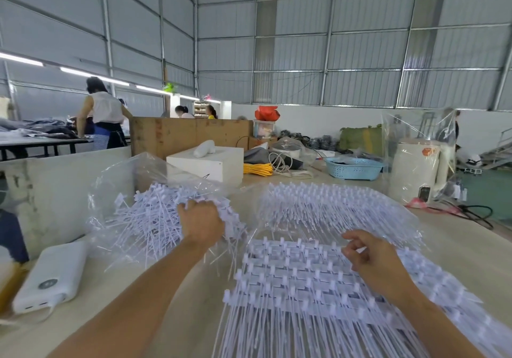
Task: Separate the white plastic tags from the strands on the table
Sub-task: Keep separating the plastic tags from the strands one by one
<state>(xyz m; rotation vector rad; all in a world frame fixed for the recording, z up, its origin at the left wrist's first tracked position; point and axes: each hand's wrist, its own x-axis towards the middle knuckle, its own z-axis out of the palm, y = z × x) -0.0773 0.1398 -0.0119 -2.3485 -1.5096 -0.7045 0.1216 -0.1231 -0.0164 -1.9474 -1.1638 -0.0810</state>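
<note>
Worktop [191,302] of pale wood seen from a head-worn camera, with both bare forearms reaching forward over it. Farthest left of the near mat of tags lies a white power bank [54,277], flat on the wood. Next, still left of the mat, a clear plastic bag [116,180] lies open and holds a loose heap of separated white tags [149,219]. The left hand [201,222] rests on the right edge of that heap, knuckles up, fingers curled down into the tags — whether it grips any cannot be told. Just right of the heap, nearest the camera, lies the mat of white plastic tags [291,277], still joined in rows on long thin strands [277,332] that run toward the viewer. The right hand [371,258] hovers over the mat's right part, fingers loosely bent, thumb and forefinger close together at one tag head; a firm pinch cannot be made out. Behind the mat sits a second bundle of tags [332,205] under clear film. Farther back and right of it stand a blue basket [353,168] and a white kettle [418,169].
</note>
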